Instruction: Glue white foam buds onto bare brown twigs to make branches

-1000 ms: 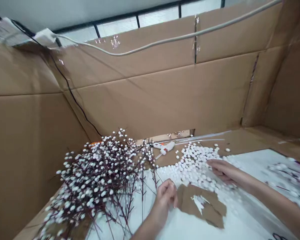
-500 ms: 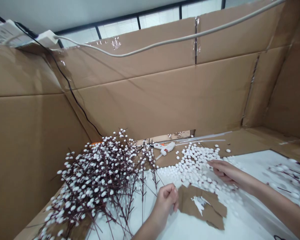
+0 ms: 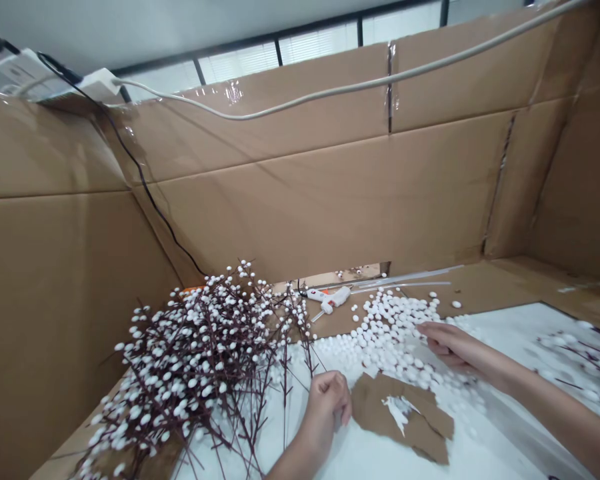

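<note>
My left hand is closed, thumb against curled fingers, just left of a torn cardboard piece with a white smear on it. Whatever those fingers hold is hidden. Over the right part of a heap of white foam balls is my right hand, its fingers drawn together and pointing left. I cannot make out what is between them. Dark-red twigs tipped with white balls form a big pile left of my left hand.
A white glue gun lies behind the balls, beside clear glue sticks. More white-tipped twigs lie at the right edge. Tall cardboard walls enclose the table, with a black cable down the left corner.
My left hand has shifted slightly left, away from the torn cardboard. My right hand stays at nearly the same place over the balls. The camera view has moved a little.
</note>
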Demonstrator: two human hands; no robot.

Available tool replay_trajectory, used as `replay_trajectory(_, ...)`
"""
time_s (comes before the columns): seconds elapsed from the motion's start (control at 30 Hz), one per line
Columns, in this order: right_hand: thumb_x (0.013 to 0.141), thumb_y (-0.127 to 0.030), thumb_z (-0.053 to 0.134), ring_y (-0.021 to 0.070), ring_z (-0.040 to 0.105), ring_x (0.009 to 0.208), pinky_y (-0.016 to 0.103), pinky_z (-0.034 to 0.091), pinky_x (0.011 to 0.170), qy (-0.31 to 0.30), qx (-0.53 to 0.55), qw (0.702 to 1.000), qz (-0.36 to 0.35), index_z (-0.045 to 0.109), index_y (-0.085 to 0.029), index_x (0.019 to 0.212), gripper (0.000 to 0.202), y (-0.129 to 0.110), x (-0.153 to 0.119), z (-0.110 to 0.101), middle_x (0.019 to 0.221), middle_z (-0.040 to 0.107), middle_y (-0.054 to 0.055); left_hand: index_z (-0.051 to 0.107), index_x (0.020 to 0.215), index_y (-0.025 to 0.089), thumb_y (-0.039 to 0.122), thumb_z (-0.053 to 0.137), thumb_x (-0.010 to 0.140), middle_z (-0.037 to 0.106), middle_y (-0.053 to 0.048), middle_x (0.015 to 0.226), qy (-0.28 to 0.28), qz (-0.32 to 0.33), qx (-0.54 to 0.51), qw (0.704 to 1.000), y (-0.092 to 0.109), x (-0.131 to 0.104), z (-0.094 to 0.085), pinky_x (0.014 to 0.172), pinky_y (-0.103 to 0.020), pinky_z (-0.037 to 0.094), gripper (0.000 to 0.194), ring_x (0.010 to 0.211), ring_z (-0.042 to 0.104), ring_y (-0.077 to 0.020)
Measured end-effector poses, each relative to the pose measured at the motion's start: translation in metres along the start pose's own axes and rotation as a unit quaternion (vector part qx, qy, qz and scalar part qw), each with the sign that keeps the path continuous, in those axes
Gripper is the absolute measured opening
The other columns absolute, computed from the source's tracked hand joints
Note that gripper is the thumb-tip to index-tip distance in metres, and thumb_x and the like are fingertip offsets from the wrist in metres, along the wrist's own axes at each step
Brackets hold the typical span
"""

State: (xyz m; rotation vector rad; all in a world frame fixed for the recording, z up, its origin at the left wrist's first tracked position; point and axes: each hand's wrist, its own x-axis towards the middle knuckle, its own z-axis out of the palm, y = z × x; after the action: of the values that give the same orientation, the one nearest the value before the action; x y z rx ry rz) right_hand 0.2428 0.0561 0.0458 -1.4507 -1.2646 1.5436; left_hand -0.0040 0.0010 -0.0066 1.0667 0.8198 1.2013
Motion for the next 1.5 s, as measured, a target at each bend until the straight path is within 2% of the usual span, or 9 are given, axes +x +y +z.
replay_trajectory(0.2, 0.058, -0.052, 0.064, 0.0033, 0.011, 0.039, 0.022, 0.002, 0.042, -0.005, 0.017, 1.0, -0.006, 0.033, -0.023, 0.07, 0.044, 0.003, 0.002, -0.001, 0.049, 0.021, -0.012, 0.031, 0.048, 0.018, 0.067, 0.056, 0.064, 0.028, 0.008, 0.045, 0.022, 0.003, -0.03, 0.999, 0.001, 0.001, 0.0, 0.039, -0.023, 0.012, 0.058, 0.031, 0.03, -0.0028)
replay_trajectory(0.47, 0.06, -0.048, 0.06, 0.004, 0.015, 0.039, 0.021, 0.006, 0.041, 0.0, 0.032, 0.999, -0.009, 0.036, -0.023, 0.073, 0.037, 0.002, -0.001, 0.0, 0.051, 0.027, -0.011, 0.037, 0.057, 0.017, 0.059, 0.056, 0.071, 0.034, 0.008, 0.051, 0.036, 0.015, -0.06, 0.997, 0.003, 0.002, 0.002, 0.041, -0.021, 0.017, 0.048, 0.034, 0.032, -0.0024)
replay_trajectory(0.9, 0.059, -0.047, 0.065, 0.0039, 0.018, 0.038, 0.019, 0.008, 0.04, 0.0, 0.049, 0.999, -0.006, 0.037, -0.022, 0.071, 0.039, 0.001, -0.003, -0.001, 0.051, 0.029, -0.01, 0.038, 0.056, 0.017, 0.057, 0.058, 0.07, 0.036, 0.007, 0.052, -0.015, 0.005, -0.049, 0.999, 0.004, 0.0, 0.003, 0.042, -0.022, 0.02, 0.047, 0.035, 0.035, -0.0036)
replay_trajectory(1.33, 0.063, -0.048, 0.064, 0.0031, 0.017, 0.038, 0.019, 0.007, 0.039, -0.009, 0.06, 0.998, -0.008, 0.036, -0.022, 0.068, 0.038, 0.009, 0.004, -0.007, 0.051, 0.029, -0.01, 0.038, 0.05, 0.018, 0.058, 0.06, 0.067, 0.036, 0.006, 0.041, -0.026, 0.005, 0.012, 1.0, -0.003, -0.001, -0.002, 0.044, -0.025, 0.014, 0.049, 0.037, 0.029, -0.0045)
replay_trajectory(1.5, 0.06, -0.049, 0.065, 0.003, 0.016, 0.038, 0.019, 0.007, 0.039, -0.006, 0.055, 0.998, -0.004, 0.036, -0.022, 0.067, 0.041, 0.009, 0.005, -0.007, 0.051, 0.028, -0.01, 0.029, 0.045, 0.019, 0.065, 0.059, 0.063, 0.026, 0.008, 0.039, -0.012, 0.001, -0.005, 1.0, 0.002, 0.0, 0.0, 0.043, -0.025, 0.012, 0.057, 0.033, 0.025, -0.0036)
